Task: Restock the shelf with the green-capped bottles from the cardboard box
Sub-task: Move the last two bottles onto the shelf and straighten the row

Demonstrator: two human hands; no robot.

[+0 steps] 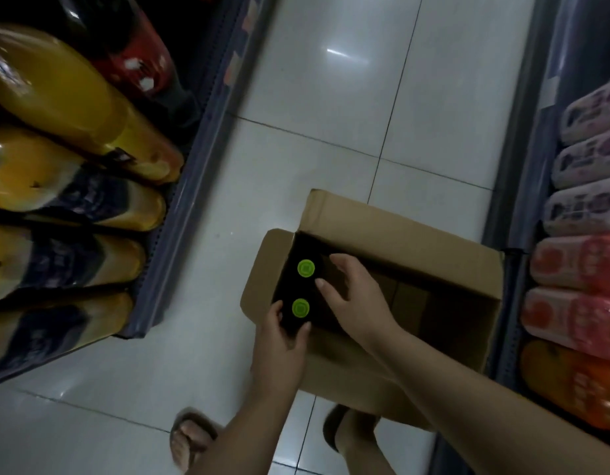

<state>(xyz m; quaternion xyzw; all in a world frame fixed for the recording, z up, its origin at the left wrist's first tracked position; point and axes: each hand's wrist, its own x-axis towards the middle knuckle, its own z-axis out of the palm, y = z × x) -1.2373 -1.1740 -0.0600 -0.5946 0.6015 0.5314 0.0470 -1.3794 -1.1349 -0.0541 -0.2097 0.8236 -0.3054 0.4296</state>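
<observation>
An open cardboard box (392, 231) stands on the tiled floor below me. Two dark bottles stand in its left end, each with a bright green cap: the far one (306, 268) and the near one (300, 308). My left hand (283, 341) curls round the near bottle, thumb on its left side and fingertips on its right. My right hand (351, 293) reaches into the box with fingers spread around the far bottle's right side; its grip is not plain. The rest of the box's inside is dark.
A grey shelf (180, 214) on the left holds large yellow-orange drink bottles (74, 97) and a red-labelled one (139, 63). Another shelf on the right carries wrapped pink, red and orange packs (584, 262). My two feet in sandals (190, 437) stand near the box.
</observation>
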